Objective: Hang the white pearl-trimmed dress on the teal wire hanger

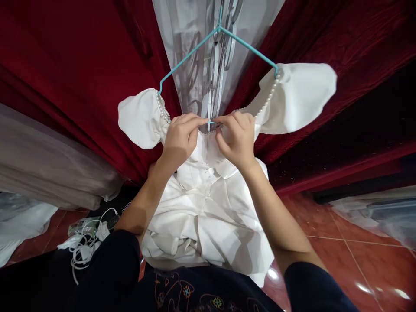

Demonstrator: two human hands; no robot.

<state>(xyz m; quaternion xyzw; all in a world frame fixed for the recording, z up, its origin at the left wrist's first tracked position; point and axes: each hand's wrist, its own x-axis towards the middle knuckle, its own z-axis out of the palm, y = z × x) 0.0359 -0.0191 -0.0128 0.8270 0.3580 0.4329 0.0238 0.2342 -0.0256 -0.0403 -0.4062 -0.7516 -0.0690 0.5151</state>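
A white dress (208,190) with puffed sleeves and a pearl-trimmed neckline hangs in front of me on a teal hanger (195,48). Its sleeves spread out on both sides, and the skirt drapes down toward my body. My left hand (182,136) is closed at the left part of the neckline, index finger stretched toward the middle. Opposite it, my right hand (238,136) pinches the right part of the neckline between thumb and fingers. A short teal stretch of the hanger's lower bar shows between my fingertips. Exactly what lies under the fingers is partly hidden.
Dark red curtains (97,65) hang on both sides, with white metal scrollwork (214,65) behind the hanger. White cables (82,251) lie tangled at lower left. Grey fabric (58,160) hangs left; sheer fabric (373,212) rests by the red tiled floor (367,264).
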